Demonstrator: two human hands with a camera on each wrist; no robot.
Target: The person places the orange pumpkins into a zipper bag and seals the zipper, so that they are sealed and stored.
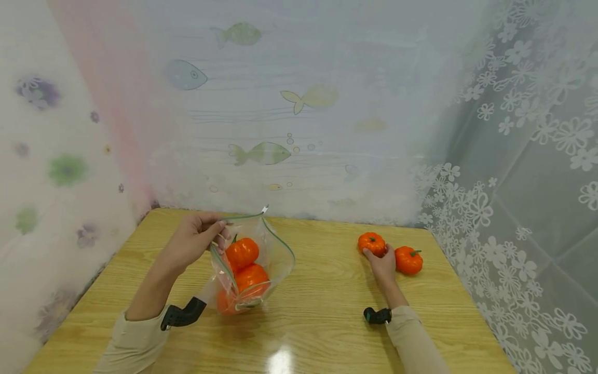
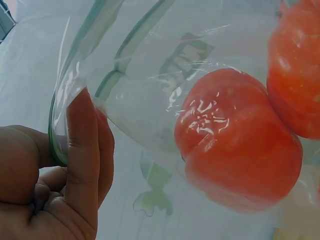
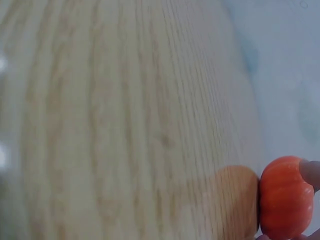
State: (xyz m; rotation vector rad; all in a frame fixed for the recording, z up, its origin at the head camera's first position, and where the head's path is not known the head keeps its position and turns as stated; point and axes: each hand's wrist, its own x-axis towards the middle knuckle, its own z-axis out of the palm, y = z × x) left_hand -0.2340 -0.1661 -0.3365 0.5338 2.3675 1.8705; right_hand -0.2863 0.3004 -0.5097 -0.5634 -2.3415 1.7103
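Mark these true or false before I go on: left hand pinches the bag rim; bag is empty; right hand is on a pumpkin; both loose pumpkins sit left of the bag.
1. The left hand pinches the rim of the clear bag: true.
2. The bag is empty: false, it holds orange pumpkins.
3. The right hand touches the far pumpkin: true.
4. Both loose pumpkins lie left of the bag: false, that one and the second pumpkin lie to its right.

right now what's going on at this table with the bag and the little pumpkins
A person's left hand pinches the rim of a clear zip bag, holding it open; at least three small orange pumpkins sit inside. The right hand touches one pumpkin on the wooden table, with another loose pumpkin just beside it.
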